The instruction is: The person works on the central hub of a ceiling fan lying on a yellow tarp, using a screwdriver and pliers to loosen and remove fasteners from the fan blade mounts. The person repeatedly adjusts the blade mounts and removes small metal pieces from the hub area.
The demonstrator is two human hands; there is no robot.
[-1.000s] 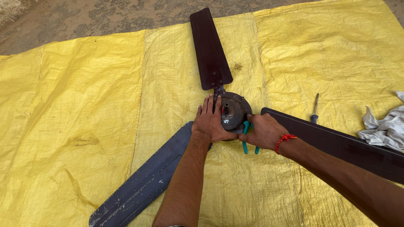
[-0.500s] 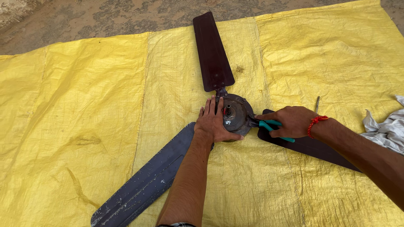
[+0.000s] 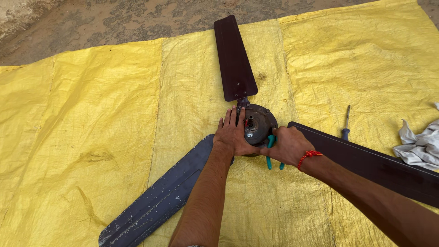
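1. The right hand [image 3: 287,145], out over the blade half a second ago, is now gripping the teal-handled pliers [image 3: 270,155] against the round dark metal fan hub [image 3: 259,124] again.
2. The left hand [image 3: 234,132] is still pressing flat on that hub, on the yellow woven tarpaulin [image 3: 114,114].

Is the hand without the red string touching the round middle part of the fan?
Touching. The head view shows the left hand lying flat against the side of the fan's round motor hub, with no gap between them.

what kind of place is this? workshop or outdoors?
Likely outdoors, a makeshift repair spot on the ground: a yellow tarp spread over bare dirt, with a ceiling fan lying flat on it, a screwdriver and rag beside it. No bench visible.
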